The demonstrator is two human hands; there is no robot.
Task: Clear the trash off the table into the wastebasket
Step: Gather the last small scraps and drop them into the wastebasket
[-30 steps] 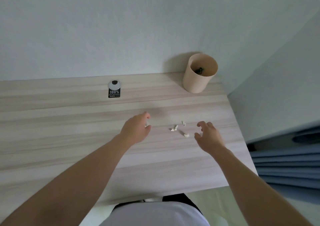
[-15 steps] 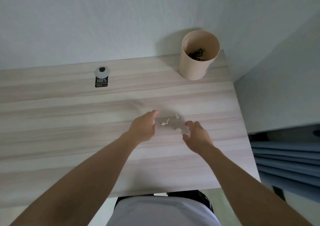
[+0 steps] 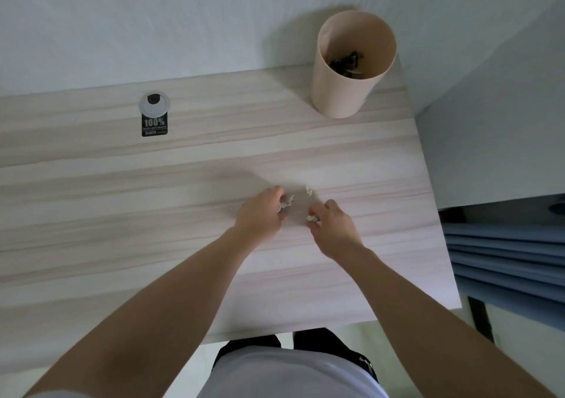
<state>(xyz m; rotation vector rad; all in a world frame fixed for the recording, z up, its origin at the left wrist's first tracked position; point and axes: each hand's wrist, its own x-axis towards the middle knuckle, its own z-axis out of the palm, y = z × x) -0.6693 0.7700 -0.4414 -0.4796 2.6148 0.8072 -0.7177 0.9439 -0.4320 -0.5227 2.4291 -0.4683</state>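
Left hand (image 3: 262, 212) curled over white paper scraps (image 3: 287, 201), right hand (image 3: 331, 225) pinching one scrap (image 3: 311, 218), another scrap (image 3: 308, 189) just beyond both, wastebasket (image 3: 345, 92) farther off, beyond the right hand, on the table (image 3: 91, 183).

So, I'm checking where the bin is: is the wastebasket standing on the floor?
No, the wastebasket stands upright on the table, at its far right corner against the wall.

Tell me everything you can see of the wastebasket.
The wastebasket is a plain beige round bin, smooth like plastic, with an open top and no lid. It stands upright at the table's far right corner, close to the wall. Some dark scraps lie at its bottom. Neither hand touches it.
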